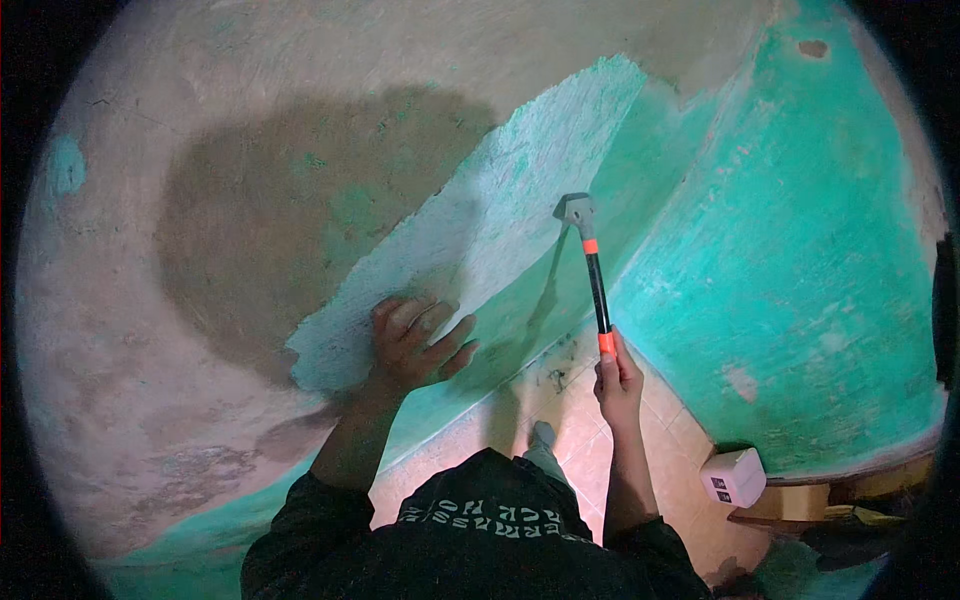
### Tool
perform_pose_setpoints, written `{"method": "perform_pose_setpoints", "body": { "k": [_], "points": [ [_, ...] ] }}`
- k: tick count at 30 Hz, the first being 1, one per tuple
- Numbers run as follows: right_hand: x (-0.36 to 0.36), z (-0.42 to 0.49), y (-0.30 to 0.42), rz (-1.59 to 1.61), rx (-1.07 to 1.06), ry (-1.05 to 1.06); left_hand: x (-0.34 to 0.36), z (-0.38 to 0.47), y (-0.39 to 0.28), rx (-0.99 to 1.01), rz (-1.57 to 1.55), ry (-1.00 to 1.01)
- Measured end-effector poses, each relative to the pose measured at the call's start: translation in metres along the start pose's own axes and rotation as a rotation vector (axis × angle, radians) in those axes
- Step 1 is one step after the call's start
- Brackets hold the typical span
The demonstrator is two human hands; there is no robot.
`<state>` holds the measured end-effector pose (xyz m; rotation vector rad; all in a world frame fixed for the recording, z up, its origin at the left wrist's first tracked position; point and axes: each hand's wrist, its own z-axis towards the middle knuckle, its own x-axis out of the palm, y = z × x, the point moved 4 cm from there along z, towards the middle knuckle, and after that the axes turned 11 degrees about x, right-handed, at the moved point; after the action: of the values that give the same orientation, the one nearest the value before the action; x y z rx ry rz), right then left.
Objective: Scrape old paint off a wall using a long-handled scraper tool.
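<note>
In my right hand (619, 382) is a long-handled scraper (598, 289) with a grey head, a black shaft and orange bands. Its head (576, 210) is at the lower border of a pale, rough strip of paint layer (540, 157) on the wall; whether it touches is unclear. The strip has a ragged upper edge and runs diagonally down to the left. My left hand (420, 337) lies against the lower part of that strip, fingers bent and partly spread. I cannot tell whether they grip its edge. Green paint (495, 337) continues below the strip.
Bare grey-brown wall (247, 225) with green specks spreads above and left, partly in shadow. A green wall (787, 247) meets it at a corner on the right. Below is a tiled floor (667, 457). A white container (735, 476) stands by the right wall, near a yellowish box (799, 501).
</note>
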<state>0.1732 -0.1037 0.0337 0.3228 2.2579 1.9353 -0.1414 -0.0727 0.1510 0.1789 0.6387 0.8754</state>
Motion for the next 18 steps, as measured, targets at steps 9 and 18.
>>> {"method": "perform_pose_setpoints", "body": {
  "k": [9,18],
  "points": [
    [0.015,-0.005,0.016,0.064,0.0,0.006,-0.002,0.002,0.0,0.003,0.014,0.024],
    [0.016,-0.005,0.015,0.025,-0.033,-0.003,-0.004,0.006,0.0,0.009,0.003,0.011]
  ]
}}
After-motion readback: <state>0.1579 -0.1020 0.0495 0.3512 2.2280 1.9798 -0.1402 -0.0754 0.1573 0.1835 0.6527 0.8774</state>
